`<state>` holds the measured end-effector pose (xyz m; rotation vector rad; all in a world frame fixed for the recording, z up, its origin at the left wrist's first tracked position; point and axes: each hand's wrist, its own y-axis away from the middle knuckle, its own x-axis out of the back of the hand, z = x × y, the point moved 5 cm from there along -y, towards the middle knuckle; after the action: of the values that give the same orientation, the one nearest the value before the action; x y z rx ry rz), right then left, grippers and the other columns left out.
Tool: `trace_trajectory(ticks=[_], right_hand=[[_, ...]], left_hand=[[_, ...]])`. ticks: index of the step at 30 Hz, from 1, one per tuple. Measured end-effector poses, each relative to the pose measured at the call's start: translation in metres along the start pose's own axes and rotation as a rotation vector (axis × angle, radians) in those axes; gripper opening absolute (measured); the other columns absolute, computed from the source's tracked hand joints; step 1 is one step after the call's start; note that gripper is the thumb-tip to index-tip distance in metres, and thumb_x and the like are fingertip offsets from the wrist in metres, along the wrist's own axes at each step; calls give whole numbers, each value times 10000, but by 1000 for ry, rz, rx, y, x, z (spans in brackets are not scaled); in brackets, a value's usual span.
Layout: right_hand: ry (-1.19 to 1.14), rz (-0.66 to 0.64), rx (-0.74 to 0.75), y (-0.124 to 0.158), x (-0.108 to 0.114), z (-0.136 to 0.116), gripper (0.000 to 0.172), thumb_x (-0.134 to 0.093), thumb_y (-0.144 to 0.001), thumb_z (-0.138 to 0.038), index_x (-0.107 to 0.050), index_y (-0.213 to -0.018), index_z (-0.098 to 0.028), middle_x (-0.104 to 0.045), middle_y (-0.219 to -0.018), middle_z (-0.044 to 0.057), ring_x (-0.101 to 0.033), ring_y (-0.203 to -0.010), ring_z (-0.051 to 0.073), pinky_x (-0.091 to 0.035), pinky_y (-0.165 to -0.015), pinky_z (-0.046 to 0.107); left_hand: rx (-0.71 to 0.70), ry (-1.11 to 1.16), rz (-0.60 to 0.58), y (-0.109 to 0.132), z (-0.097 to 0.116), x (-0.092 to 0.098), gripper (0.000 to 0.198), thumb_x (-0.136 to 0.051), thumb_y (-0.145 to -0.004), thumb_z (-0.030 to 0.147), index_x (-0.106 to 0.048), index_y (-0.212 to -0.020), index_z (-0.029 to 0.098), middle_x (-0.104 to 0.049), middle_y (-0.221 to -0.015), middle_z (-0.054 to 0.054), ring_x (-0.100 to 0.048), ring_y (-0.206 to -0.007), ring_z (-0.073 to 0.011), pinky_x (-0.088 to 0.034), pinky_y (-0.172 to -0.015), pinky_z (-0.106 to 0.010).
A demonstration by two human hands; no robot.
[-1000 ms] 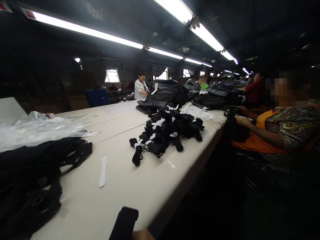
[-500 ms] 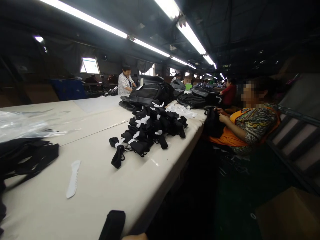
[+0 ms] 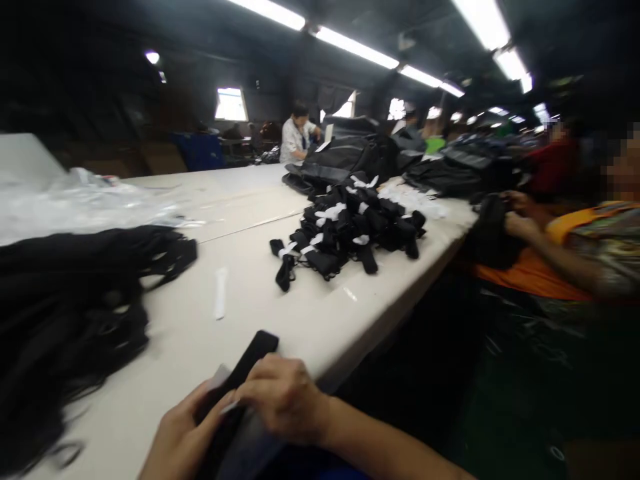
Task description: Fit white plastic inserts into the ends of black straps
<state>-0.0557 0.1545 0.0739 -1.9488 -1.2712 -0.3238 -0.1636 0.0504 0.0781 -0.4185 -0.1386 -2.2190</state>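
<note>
Both my hands are at the near edge of the long white table (image 3: 260,300). My left hand (image 3: 183,433) and my right hand (image 3: 285,397) are closed on a black strap (image 3: 250,357) that reaches out over the table, with a pale tag or paper under the fingers. A heap of black straps with white tags (image 3: 350,230) lies further along the table. A single white strip (image 3: 221,293) rests on the bare surface between the heap and my hands.
Black bags and webbing (image 3: 75,293) pile up at the left, with clear plastic wrapping (image 3: 80,203) behind. Black backpacks (image 3: 350,157) stack at the far end. A person in orange (image 3: 565,260) sits at the right holding a black item; another person (image 3: 297,137) works far back.
The camera has tipped down and swung left. Both my hands have come into view on the black strap, where earlier only its end and a bit of hand showed at the bottom edge.
</note>
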Motion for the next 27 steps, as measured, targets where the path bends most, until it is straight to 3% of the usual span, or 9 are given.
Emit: trace_trajectory(ticks=[1,3,7,10,12,16,22,27], right_hand=[[31,45,26,-2,4,-5,298,-472,-971,-242,-716,-1137,-279,-671,-1020,54,-605,-987,189,-468,-949,309],[-11,112,14,-5,10,-5,242,-510,-958,-218,-741,-1029,-244,-638,-1139,71,-589,-1044,192,-471,-942,308],[-238,86,-132,-11,4,13,175,-564,-933,-188,-735,-944,-225,-627,-1251,49,-620,-1083,177,-479,-944,284],[-313,50,-201,-17,-1,18,167,-569,-931,-192,-728,-942,-242,-694,-1150,14,-650,-1041,170,-477,-941,277],[-280,32,-240,-22,-1,17,158,-566,-936,-217,-722,-935,-245,-719,-1059,5,-661,-976,174,-478,-910,282],[-206,-46,-317,-31,0,10,163,-543,-953,-278,-681,-881,-232,-716,-905,-2,-643,-788,165,-466,-749,273],[-61,-84,-267,-36,-2,4,190,-497,-975,-275,-604,-832,-208,-640,-763,-10,-576,-686,143,-395,-664,263],[-308,-21,-299,-34,-3,14,157,-587,-928,-281,-632,-801,-201,-631,-750,-24,-578,-714,130,-417,-677,237]], left_hand=[[16,-29,-141,2,0,-1,335,-774,-694,489,-751,-863,201,-751,-850,-24,-670,-866,-296,-534,-777,-334],[-37,1,-186,6,3,3,295,-698,-797,405,-735,-1012,206,-751,-982,-26,-665,-947,-279,-508,-842,-318],[-133,-163,-63,10,2,-1,239,-597,-889,321,-708,-1086,243,-713,-1038,-42,-633,-970,-241,-468,-867,-323],[-193,-324,65,13,0,-2,162,-592,-885,267,-716,-990,255,-674,-979,-43,-584,-964,-247,-434,-874,-358],[-193,-286,105,13,-4,-1,151,-562,-910,264,-690,-987,247,-668,-974,-39,-583,-962,-236,-430,-883,-358],[-144,-180,133,9,-11,5,190,-470,-979,342,-601,-1062,232,-679,-962,-18,-624,-871,-183,-461,-791,-295],[-153,-169,82,9,-9,5,233,-458,-987,354,-629,-900,223,-631,-803,17,-572,-757,-151,-424,-722,-257],[-211,-187,76,11,-6,2,240,-521,-951,320,-631,-778,195,-593,-792,-5,-540,-778,-163,-396,-764,-278]])
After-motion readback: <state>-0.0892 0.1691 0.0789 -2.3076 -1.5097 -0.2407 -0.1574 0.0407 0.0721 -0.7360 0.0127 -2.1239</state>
